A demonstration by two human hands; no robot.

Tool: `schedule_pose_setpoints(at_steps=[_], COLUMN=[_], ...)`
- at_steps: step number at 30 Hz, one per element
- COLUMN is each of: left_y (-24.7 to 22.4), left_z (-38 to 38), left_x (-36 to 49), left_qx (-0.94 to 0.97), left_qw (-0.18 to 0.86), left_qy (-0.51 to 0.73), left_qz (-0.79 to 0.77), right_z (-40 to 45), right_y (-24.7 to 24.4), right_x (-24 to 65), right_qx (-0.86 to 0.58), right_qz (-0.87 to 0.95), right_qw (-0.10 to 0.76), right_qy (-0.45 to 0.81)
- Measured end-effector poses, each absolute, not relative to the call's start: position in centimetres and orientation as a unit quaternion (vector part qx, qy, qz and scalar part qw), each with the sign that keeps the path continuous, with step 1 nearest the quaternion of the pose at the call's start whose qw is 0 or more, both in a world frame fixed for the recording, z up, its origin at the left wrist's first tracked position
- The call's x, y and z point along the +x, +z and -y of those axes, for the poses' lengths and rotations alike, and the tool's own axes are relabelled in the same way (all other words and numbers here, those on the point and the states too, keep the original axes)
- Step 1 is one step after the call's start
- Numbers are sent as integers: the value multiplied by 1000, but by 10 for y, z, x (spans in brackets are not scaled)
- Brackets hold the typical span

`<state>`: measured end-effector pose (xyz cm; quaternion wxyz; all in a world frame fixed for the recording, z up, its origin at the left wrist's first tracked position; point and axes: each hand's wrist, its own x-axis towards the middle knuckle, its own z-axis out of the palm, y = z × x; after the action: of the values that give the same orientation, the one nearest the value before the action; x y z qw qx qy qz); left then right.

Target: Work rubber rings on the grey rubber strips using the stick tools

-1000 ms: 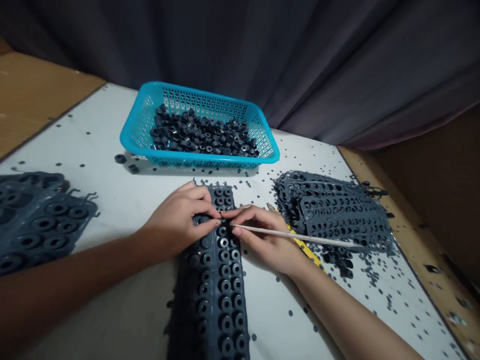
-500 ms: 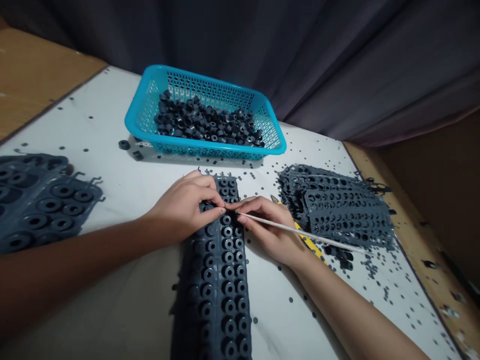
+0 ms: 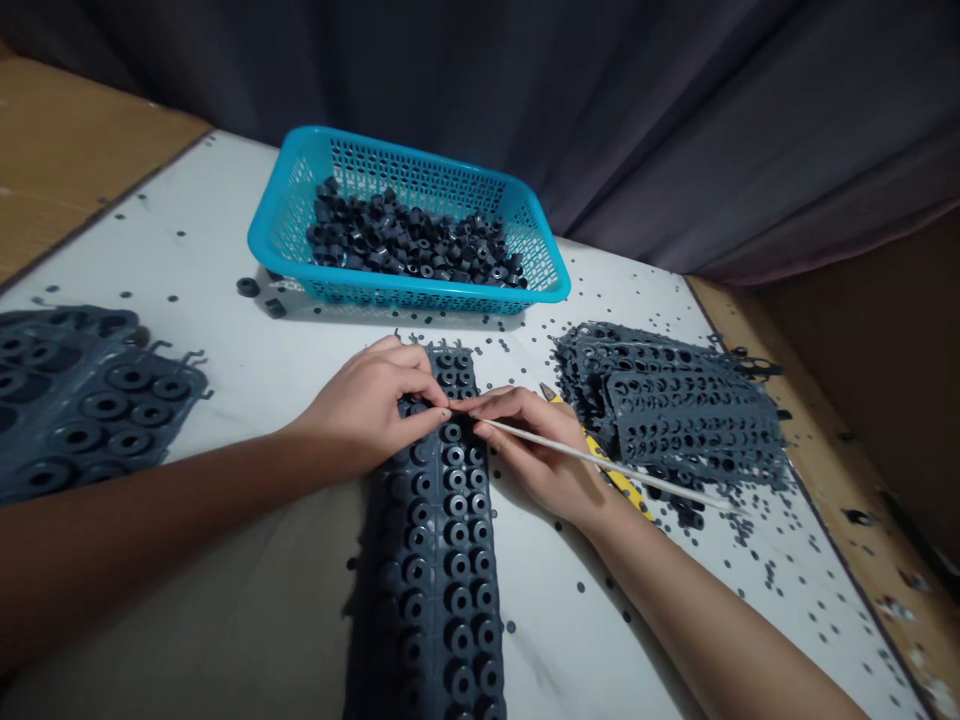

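A long dark grey rubber sheet (image 3: 433, 590) with rows of round, holed bushings lies lengthwise in front of me. My left hand (image 3: 371, 400) rests over its far part, thumb and forefinger pinched together. What sits between these fingertips is too small and dark to name. From the other side my right hand (image 3: 544, 450) grips a thin white stick (image 3: 622, 468) between thumb and fingers. The stick's near end slants back over my right wrist; its tip is at the bushings beside my left fingertips. Both hands' fingertips meet there, hiding a few bushings.
A blue plastic basket (image 3: 409, 282) with many loose bushings stands behind the sheet. To the right lie stacked, punched-out rubber sheets (image 3: 675, 410) and a yellow-handled cutting tool (image 3: 628, 490). More bushing sheets (image 3: 112, 405) lie at left. Small dark discs dot the white tabletop (image 3: 570, 650).
Both hands stay at nearly the same spot on the sheet, with only a slight shift of the fingertips and stick. The whole view has moved a little.
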<state>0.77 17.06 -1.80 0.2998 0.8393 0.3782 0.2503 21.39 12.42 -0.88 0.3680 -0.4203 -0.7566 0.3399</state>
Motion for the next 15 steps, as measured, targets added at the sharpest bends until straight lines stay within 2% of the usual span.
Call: schedule_pose_setpoints(at_steps=[11, 15], left_y=[-17, -17], left_z=[-170, -170], left_x=[8, 8], left_qx=[842, 844], left_qw=[294, 288], left_qy=[259, 270], left_qz=[-372, -364], right_z=[-123, -123], right_y=[-11, -13], right_x=[211, 212], right_qx=[-403, -419], right_qz=[795, 779], right_qw=[363, 365], right_qy=[272, 290])
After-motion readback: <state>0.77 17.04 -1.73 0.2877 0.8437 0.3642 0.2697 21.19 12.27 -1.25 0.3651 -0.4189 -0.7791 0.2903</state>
